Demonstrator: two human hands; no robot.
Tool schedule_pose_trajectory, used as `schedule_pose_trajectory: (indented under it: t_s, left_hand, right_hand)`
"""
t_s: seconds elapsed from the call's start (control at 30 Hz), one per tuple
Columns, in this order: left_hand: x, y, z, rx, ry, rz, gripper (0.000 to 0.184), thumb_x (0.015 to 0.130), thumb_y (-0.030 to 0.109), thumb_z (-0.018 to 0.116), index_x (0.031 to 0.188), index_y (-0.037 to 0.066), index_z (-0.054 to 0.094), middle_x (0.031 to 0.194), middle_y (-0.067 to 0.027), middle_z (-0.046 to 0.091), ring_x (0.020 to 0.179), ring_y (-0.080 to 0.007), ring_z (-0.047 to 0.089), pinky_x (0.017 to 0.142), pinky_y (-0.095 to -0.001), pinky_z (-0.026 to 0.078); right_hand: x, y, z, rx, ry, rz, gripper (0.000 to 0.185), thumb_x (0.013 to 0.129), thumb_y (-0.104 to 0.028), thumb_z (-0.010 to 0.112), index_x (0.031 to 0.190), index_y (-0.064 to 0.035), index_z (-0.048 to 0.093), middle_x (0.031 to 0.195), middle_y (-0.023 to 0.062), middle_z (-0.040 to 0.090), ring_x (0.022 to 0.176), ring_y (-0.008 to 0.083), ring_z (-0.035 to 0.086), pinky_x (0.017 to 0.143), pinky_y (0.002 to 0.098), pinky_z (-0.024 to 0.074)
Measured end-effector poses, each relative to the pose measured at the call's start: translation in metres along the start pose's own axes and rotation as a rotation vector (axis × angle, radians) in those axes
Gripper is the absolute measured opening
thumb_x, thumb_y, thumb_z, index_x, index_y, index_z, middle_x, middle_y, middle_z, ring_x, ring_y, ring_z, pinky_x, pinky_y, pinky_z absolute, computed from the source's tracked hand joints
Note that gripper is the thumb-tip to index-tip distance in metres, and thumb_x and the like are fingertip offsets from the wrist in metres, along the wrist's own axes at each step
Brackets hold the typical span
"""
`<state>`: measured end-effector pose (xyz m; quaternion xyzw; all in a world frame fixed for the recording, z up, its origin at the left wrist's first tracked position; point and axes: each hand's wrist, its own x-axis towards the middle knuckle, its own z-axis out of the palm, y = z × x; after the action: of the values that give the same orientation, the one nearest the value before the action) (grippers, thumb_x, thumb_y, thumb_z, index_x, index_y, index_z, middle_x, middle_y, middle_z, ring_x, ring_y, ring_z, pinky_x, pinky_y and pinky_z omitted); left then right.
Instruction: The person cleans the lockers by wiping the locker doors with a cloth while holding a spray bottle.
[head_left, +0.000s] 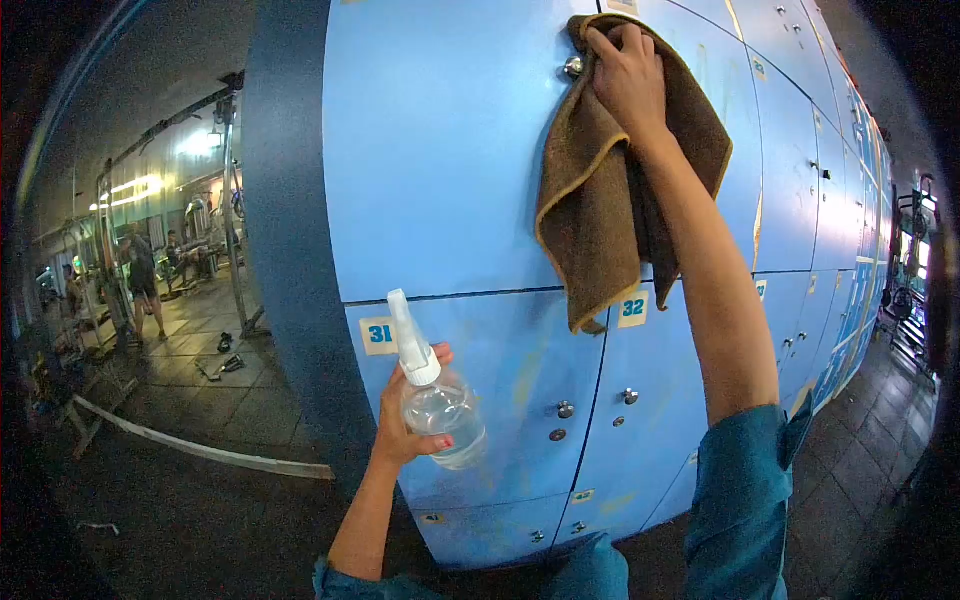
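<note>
My left hand [400, 420] is wrapped round a clear spray bottle [447, 418] with a white spray head, held upright in front of the locker door marked 31. Clear liquid shows inside the bottle. Higher up, my right hand [632, 85] presses a brown cloth [590, 215] with a yellowish stitched edge against a blue locker door [440, 150]. The cloth hangs in folds below my fingers, down to the label 32 [633, 309]. A round metal knob [573, 67] sticks out just left of my right fingers.
Blue lockers with knobs and locks run off to the right. Two metal knobs [565, 410] [630, 397] jut from the lower doors. At left, a mirror-like area shows gym equipment [230, 200] and a person [143, 275]. Dark floor tiles [850, 470] lie at right.
</note>
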<state>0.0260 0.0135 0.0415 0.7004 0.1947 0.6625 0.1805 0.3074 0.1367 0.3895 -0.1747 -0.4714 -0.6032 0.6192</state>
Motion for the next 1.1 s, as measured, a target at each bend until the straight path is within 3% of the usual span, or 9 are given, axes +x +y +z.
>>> schedule_pose_trajectory:
  t_s: [0.17, 0.27, 0.4, 0.53, 0.77, 0.93, 1.1]
  left_hand:
    - [-0.001, 0.006, 0.002, -0.004, 0.009, -0.029, 0.098, 0.052, 0.050, 0.084, 0.130, -0.001, 0.052, 0.133, -0.0147, 0.051, 0.124, -0.0290, 0.051, 0.104, -0.0431, 0.042]
    - [0.001, 0.005, 0.001, -0.010, 0.012, -0.027, 0.099, 0.052, 0.050, 0.085, 0.130, -0.001, 0.052, 0.133, -0.0145, 0.051, 0.124, -0.0287, 0.050, 0.104, -0.0430, 0.042]
    - [-0.001, 0.007, 0.004, -0.043, 0.022, -0.042, 0.100, 0.051, 0.050, 0.086, 0.130, 0.000, 0.052, 0.134, -0.0146, 0.050, 0.125, -0.0287, 0.050, 0.104, -0.0428, 0.041]
    - [-0.001, 0.003, 0.002, -0.042, 0.004, -0.024, 0.099, 0.052, 0.049, 0.086, 0.130, -0.001, 0.052, 0.134, -0.0149, 0.050, 0.125, -0.0287, 0.049, 0.105, -0.0426, 0.041]
    - [-0.002, 0.005, 0.004, -0.048, 0.013, -0.007, 0.096, 0.053, 0.048, 0.084, 0.129, -0.001, 0.053, 0.135, -0.0158, 0.049, 0.126, -0.0285, 0.049, 0.104, -0.0425, 0.042]
    - [-0.002, -0.001, 0.001, -0.004, 0.005, 0.016, 0.095, 0.053, 0.048, 0.085, 0.128, -0.001, 0.054, 0.135, -0.0162, 0.049, 0.126, -0.0287, 0.049, 0.104, -0.0433, 0.042]
    - [-0.002, 0.002, 0.003, -0.037, 0.011, 0.004, 0.097, 0.053, 0.049, 0.085, 0.129, -0.001, 0.054, 0.135, -0.0161, 0.049, 0.125, -0.0290, 0.049, 0.103, -0.0441, 0.043]
  right_hand:
    - [0.009, 0.012, 0.015, 0.017, -0.070, 0.032, 0.037, 0.080, -0.007, 0.058, 0.115, -0.0137, 0.066, 0.109, 0.0133, 0.057, 0.103, 0.0337, 0.054, 0.089, 0.0437, 0.0456]
    - [0.008, 0.019, 0.004, 0.214, -0.036, -0.069, 0.033, 0.077, -0.007, 0.058, 0.108, -0.0153, 0.067, 0.102, 0.0121, 0.056, 0.097, 0.0324, 0.055, 0.079, 0.0451, 0.0463]
    - [-0.011, 0.001, -0.038, 0.076, -0.210, -0.037, 0.033, 0.076, -0.007, 0.059, 0.107, -0.0114, 0.067, 0.102, 0.0141, 0.055, 0.096, 0.0326, 0.054, 0.082, 0.0447, 0.0463]
    - [-0.035, -0.033, -0.066, 0.074, -0.217, 0.068, 0.025, 0.074, -0.003, 0.060, 0.098, -0.0079, 0.064, 0.094, 0.0124, 0.052, 0.091, 0.0306, 0.053, 0.077, 0.0406, 0.0477]
    - [-0.052, -0.046, -0.086, 0.281, -0.302, 0.026, 0.029, 0.073, -0.004, 0.063, 0.102, -0.0090, 0.065, 0.096, 0.0121, 0.052, 0.092, 0.0312, 0.052, 0.079, 0.0421, 0.0471]
    - [-0.037, -0.047, -0.074, 0.091, -0.282, 0.185, 0.028, 0.075, -0.009, 0.064, 0.103, -0.0102, 0.065, 0.094, 0.0108, 0.053, 0.094, 0.0290, 0.053, 0.078, 0.0426, 0.0456]
    - [-0.037, -0.055, -0.072, 0.194, -0.271, 0.133, 0.029, 0.076, -0.009, 0.064, 0.104, -0.0121, 0.066, 0.094, 0.0113, 0.054, 0.093, 0.0289, 0.053, 0.077, 0.0413, 0.0465]
